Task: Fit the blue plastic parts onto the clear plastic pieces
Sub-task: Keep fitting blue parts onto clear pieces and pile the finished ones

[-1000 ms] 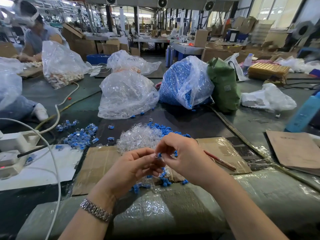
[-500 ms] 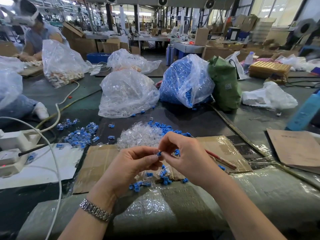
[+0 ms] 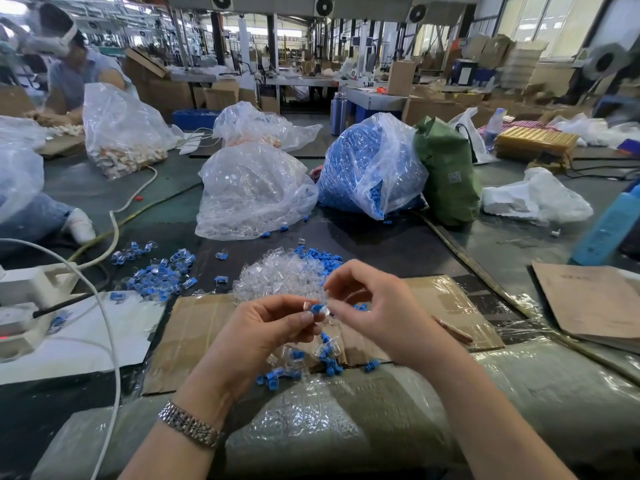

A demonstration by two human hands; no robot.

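Fingertips of the left hand [image 3: 263,332] and the right hand [image 3: 377,306] meet above the cardboard sheet [image 3: 194,337], both pinching one small assembly — a blue plastic part [image 3: 317,308] seated against a clear plastic piece [image 3: 323,311]. Loose clear pieces form a heap [image 3: 277,278] just beyond the hands, with loose blue parts [image 3: 322,258] at its far edge and more scattered below the hands. Assembled units [image 3: 162,275] lie to the left — behind them stand a bag of clear pieces [image 3: 252,192] and a bag of blue parts [image 3: 363,164].
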